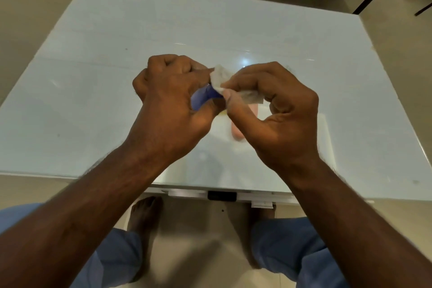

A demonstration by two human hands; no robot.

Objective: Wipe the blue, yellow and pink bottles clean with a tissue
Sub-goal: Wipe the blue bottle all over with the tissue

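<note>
My left hand [170,100] is closed around the blue bottle [203,97], held above the middle of the table; only a strip of blue shows between the fingers. My right hand [275,110] pinches a crumpled white tissue [221,78] against the bottle's upper end. The pink bottle [236,133] lies on the table beneath my right hand, mostly hidden by the thumb. A faint sliver of yellow [223,112] shows between my hands; I cannot tell whether it is the yellow bottle.
The white glossy table [117,65] spreads under both hands, with its near edge just above my bare feet [145,215]. Dark furniture legs [364,0] stand on the floor behind the far edge.
</note>
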